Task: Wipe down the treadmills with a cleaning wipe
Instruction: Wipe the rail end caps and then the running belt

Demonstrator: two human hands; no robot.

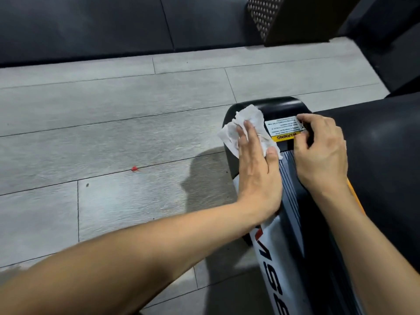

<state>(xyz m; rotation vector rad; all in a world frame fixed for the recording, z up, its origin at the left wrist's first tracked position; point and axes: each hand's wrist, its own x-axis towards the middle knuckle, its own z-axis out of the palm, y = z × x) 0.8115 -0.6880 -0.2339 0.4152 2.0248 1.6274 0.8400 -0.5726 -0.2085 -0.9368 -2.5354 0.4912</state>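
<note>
1. Treadmill: rear end in view; black end cap at the far end, ribbed side rail running back toward the camera, white side panel with large lettering below the rail.
2. Warning label: white with a yellow strip, stuck on top of the end cap; text reads upside down from here.
3. Cleaning wipe: white, crumpled; lies on the end cap just left of the warning label, one corner hanging off the cap's outer edge.
4. Left hand: fingers straight, flat, pressing the cleaning wipe onto the cap; thumb lies at the start of the ribbed rail, below the warning label.
5. Right hand: fingers curled, tips on the right end of the warning label; whether it pinches the label edge I cannot tell.
6. Floor: grey planks left of the treadmill; small red speck lies well left of the warning label.
</note>
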